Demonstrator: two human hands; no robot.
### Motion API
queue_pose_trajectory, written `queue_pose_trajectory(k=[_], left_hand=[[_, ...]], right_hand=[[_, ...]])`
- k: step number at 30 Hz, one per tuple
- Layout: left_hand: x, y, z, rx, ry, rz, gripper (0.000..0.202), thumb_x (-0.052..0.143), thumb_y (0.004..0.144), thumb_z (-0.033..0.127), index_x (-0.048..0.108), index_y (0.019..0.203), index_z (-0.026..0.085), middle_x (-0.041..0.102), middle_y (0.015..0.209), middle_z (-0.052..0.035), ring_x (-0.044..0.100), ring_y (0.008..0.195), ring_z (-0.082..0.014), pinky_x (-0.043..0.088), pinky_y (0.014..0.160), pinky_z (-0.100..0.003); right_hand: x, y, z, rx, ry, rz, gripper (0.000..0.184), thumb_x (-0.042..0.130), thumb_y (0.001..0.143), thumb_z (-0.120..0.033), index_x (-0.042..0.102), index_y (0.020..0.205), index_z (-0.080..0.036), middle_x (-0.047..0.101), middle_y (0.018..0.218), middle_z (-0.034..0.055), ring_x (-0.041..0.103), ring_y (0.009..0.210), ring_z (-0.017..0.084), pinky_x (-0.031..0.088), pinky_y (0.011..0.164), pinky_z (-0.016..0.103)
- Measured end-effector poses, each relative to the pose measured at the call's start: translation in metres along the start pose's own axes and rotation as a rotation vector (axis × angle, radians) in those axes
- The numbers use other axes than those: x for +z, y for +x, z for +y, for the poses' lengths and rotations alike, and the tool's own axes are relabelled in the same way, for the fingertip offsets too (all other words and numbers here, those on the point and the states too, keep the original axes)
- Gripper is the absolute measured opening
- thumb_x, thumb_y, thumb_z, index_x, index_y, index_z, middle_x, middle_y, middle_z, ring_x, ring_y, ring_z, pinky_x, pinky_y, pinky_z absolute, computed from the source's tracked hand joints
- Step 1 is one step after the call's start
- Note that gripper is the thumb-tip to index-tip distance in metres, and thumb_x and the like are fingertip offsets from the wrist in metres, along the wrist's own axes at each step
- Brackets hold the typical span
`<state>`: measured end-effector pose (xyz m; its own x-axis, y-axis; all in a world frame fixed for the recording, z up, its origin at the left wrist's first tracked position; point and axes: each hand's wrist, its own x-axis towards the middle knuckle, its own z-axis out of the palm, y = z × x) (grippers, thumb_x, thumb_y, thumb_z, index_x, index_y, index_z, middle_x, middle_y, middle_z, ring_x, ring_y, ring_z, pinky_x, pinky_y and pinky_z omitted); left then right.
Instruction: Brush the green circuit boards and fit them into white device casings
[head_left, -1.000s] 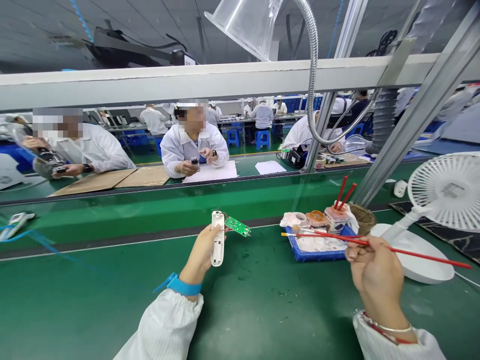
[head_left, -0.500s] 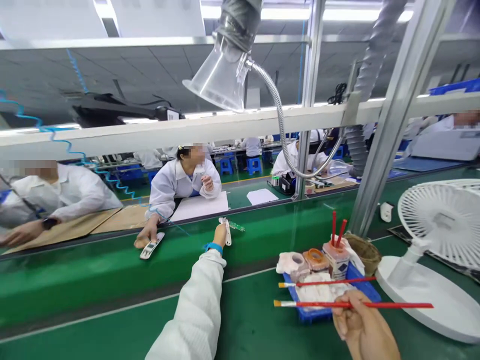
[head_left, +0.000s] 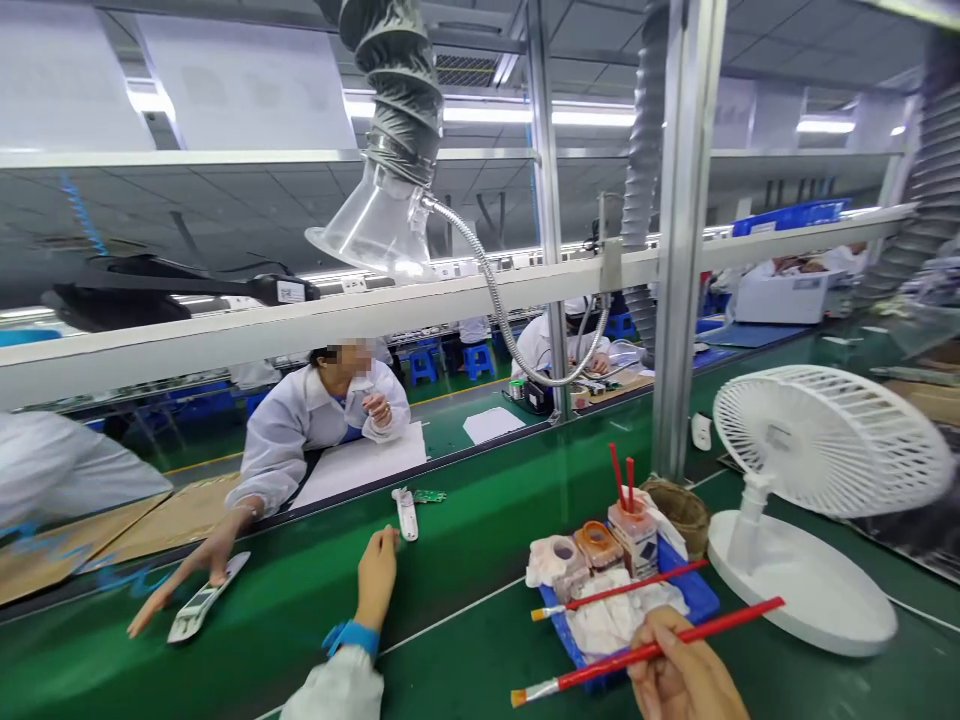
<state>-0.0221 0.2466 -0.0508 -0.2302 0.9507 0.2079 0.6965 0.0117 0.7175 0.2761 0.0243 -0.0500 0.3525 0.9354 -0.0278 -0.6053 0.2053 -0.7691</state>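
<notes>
The right hand pinches a red brush by a blue tray, a white fan alongside. Farther off, the left hand, fingers curled together, sits just beside a white casing on the green belt; a metal post hides part of the far bench.
</notes>
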Motion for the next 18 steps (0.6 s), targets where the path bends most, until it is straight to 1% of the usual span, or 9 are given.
queue_pose_trajectory(k=[1,3,6,9,10,12,15,18], left_hand=[[-0.003,-0.018,-0.004,0.022,-0.033,-0.015,0.053,0.025,0.088,0.057,0.058,0.082,0.016,0.061,0.073,-0.0028,0.06,0.072,-0.0192,0.046,0.067,-0.031],[-0.006,-0.056,-0.01,0.061,-0.079,-0.069,0.061,0.024,0.079,0.071,0.056,0.072,0.019,0.052,0.057,0.0013,0.056,0.058,-0.0195,0.042,0.058,-0.03],[-0.004,-0.107,-0.014,0.096,-0.167,-0.213,0.059,0.033,0.072,0.076,0.053,0.063,0.021,0.048,0.052,0.0024,0.051,0.054,-0.0189,0.039,0.057,-0.03],[0.003,-0.145,-0.014,0.069,-0.197,-0.389,0.061,0.034,0.067,0.079,0.051,0.057,0.022,0.048,0.048,0.001,0.05,0.052,-0.0197,0.038,0.055,-0.029],[0.004,-0.154,-0.013,0.059,-0.197,-0.427,0.061,0.034,0.067,0.079,0.051,0.056,0.022,0.048,0.047,0.0007,0.05,0.052,-0.0198,0.038,0.054,-0.029],[0.006,-0.165,-0.009,0.05,-0.204,-0.444,0.061,0.032,0.069,0.078,0.051,0.056,0.022,0.049,0.047,0.0002,0.051,0.052,-0.0197,0.038,0.055,-0.029],[0.005,-0.17,-0.003,0.056,-0.24,-0.413,0.06,0.034,0.07,0.077,0.054,0.059,0.021,0.054,0.051,-0.0009,0.053,0.054,-0.0198,0.041,0.057,-0.03],[0.002,-0.167,-0.001,0.062,-0.289,-0.363,0.059,0.037,0.069,0.075,0.057,0.061,0.02,0.059,0.055,-0.0025,0.055,0.056,-0.0201,0.043,0.06,-0.031]], right_hand=[[0.004,-0.003,0.002,-0.025,0.016,-0.003,0.04,0.069,0.067,-0.052,0.051,0.063,-0.016,0.057,0.046,0.0001,0.043,0.03,0.008,0.031,0.031,0.017],[0.011,-0.006,0.006,-0.053,0.045,-0.022,0.039,0.067,0.07,-0.051,0.05,0.063,-0.016,0.057,0.047,-0.0009,0.042,0.029,0.006,0.03,0.03,0.016],[0.013,-0.006,0.013,-0.058,0.047,-0.042,0.04,0.066,0.07,-0.052,0.048,0.063,-0.017,0.056,0.046,-0.0015,0.041,0.028,0.006,0.031,0.029,0.016],[0.013,-0.006,0.015,-0.119,0.005,-0.029,0.04,0.066,0.071,-0.052,0.047,0.063,-0.018,0.056,0.044,-0.0019,0.042,0.027,0.007,0.032,0.029,0.017],[0.013,-0.006,0.015,-0.145,-0.014,-0.021,0.039,0.065,0.071,-0.052,0.047,0.064,-0.018,0.056,0.044,-0.0019,0.042,0.028,0.007,0.032,0.028,0.017],[0.014,-0.006,0.014,-0.185,-0.053,-0.01,0.038,0.063,0.073,-0.051,0.046,0.064,-0.018,0.056,0.044,-0.002,0.042,0.028,0.007,0.032,0.028,0.017],[0.014,-0.007,0.01,-0.249,-0.113,0.021,0.037,0.062,0.074,-0.051,0.046,0.065,-0.019,0.056,0.045,-0.0025,0.042,0.028,0.008,0.033,0.028,0.018],[0.011,-0.002,-0.006,-0.39,-0.199,0.08,0.036,0.054,0.078,-0.054,0.044,0.069,-0.02,0.056,0.05,-0.0041,0.044,0.032,0.008,0.036,0.032,0.019]])
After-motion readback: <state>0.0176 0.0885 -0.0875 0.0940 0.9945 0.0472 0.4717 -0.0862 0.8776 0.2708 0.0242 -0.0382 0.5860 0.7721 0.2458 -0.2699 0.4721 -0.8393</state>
